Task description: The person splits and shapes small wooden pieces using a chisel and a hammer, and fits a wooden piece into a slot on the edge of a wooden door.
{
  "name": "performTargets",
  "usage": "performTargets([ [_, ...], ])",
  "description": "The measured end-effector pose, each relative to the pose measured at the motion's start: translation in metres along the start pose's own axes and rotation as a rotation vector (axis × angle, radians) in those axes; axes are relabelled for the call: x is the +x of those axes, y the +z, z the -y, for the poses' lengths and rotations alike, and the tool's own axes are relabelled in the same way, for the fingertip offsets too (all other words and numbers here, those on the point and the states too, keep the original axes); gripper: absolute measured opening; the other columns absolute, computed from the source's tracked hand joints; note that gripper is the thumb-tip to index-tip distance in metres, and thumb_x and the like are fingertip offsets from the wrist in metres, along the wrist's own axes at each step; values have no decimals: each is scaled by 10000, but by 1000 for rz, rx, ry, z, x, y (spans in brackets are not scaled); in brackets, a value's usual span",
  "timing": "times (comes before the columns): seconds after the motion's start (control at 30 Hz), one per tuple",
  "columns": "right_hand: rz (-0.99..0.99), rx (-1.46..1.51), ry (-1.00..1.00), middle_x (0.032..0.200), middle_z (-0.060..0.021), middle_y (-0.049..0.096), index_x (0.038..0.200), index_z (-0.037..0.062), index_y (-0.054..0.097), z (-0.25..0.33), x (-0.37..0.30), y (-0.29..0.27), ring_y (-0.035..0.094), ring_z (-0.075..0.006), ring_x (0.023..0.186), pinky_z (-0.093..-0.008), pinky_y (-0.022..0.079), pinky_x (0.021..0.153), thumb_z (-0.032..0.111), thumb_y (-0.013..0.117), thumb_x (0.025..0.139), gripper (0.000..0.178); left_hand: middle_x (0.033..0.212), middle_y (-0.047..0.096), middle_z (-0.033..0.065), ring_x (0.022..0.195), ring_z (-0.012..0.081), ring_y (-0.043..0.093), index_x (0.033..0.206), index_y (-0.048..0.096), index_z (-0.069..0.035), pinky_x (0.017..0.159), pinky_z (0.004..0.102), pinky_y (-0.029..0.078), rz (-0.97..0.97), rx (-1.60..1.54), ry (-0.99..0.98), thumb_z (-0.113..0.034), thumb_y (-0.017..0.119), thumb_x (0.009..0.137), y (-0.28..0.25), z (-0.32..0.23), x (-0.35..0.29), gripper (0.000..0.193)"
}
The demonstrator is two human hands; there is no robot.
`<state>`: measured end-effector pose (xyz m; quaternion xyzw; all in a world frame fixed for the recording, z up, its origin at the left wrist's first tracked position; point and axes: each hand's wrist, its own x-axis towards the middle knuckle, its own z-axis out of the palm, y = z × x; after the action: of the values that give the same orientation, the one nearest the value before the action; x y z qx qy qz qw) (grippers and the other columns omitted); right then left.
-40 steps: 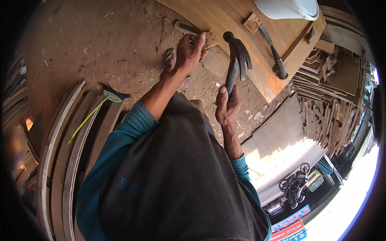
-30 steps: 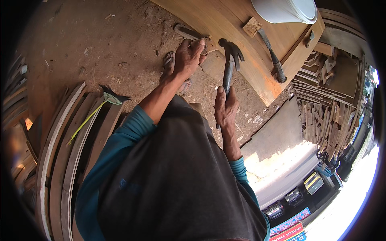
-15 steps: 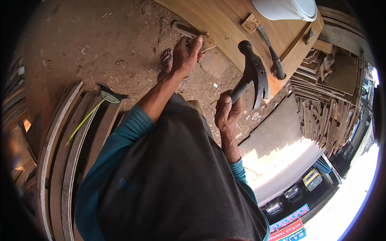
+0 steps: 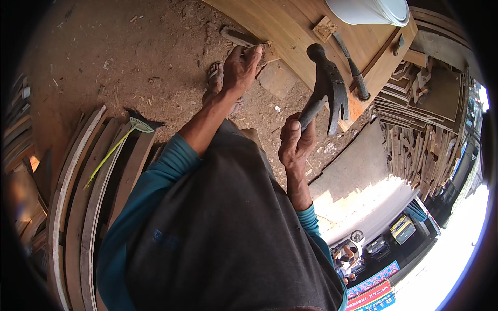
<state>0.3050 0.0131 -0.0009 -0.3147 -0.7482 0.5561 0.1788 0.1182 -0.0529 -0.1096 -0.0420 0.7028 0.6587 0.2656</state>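
My right hand (image 4: 296,142) is closed around the handle of a claw hammer (image 4: 330,85). The hammer's dark metal head is raised over the near edge of a wooden panel (image 4: 290,39). My left hand (image 4: 241,70) is closed at the panel's left edge, next to a small brown wood block (image 4: 270,52). What its fingers grip is hidden. Just beyond that hand shows a grey metal bar (image 4: 237,36). On the panel lies a chisel (image 4: 355,72) with a worn handle, its tip close to a square wood scrap (image 4: 324,29).
A white bucket (image 4: 358,13) stands on the panel's far part, near a small metal piece (image 4: 399,44). Stacked boards (image 4: 423,150) fill the right side. Long planks (image 4: 72,207) lie at left under a green-handled flyswatter (image 4: 111,155). Vehicles (image 4: 403,229) show at lower right.
The hammer and my right hand have shifted slightly up and away from me. My left hand stays nearly in place. A motorbike with people has appeared at lower right.
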Motion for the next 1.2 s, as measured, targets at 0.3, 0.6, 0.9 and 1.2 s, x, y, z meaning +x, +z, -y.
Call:
performTargets([
  [0.3, 83, -240, 141, 671, -5, 528, 999, 25, 562, 40, 11, -2, 477, -102, 592, -319, 391, 533, 481, 503, 1091, 469, 837, 683, 119, 753, 211, 685, 1018, 643, -11, 669, 373, 534, -70, 178, 91, -541, 697, 970, -3, 2, 1, 535],
  [0.6, 251, -545, 339, 689, -222, 603, 932, 8, 552, 25, 18, -11, 645, -349, 619, -460, 472, 576, 492, 493, 1091, 512, 896, 706, 189, 824, 298, 683, 1031, 657, 13, 732, 431, 536, -70, 210, 134, -535, 692, 975, 0, -8, -5, 552],
  [0.9, 34, -171, -59, 628, -5, 529, 961, 39, 530, 43, 12, -8, 447, -87, 510, -266, 354, 468, 579, 487, 1066, 552, 840, 676, 157, 792, 252, 660, 1032, 656, 6, 709, 408, 525, -56, 207, 146, -547, 698, 971, -4, -19, -5, 558],
  [1.2, 74, -186, 425, 663, -14, 509, 888, 20, 558, 20, 12, -18, 494, -117, 621, -326, 404, 558, 635, 480, 1053, 642, 950, 704, 58, 854, 128, 626, 1139, 689, -45, 733, 293, 507, 170, -326, -227, -598, 701, 950, -21, -10, 5, 585],
])
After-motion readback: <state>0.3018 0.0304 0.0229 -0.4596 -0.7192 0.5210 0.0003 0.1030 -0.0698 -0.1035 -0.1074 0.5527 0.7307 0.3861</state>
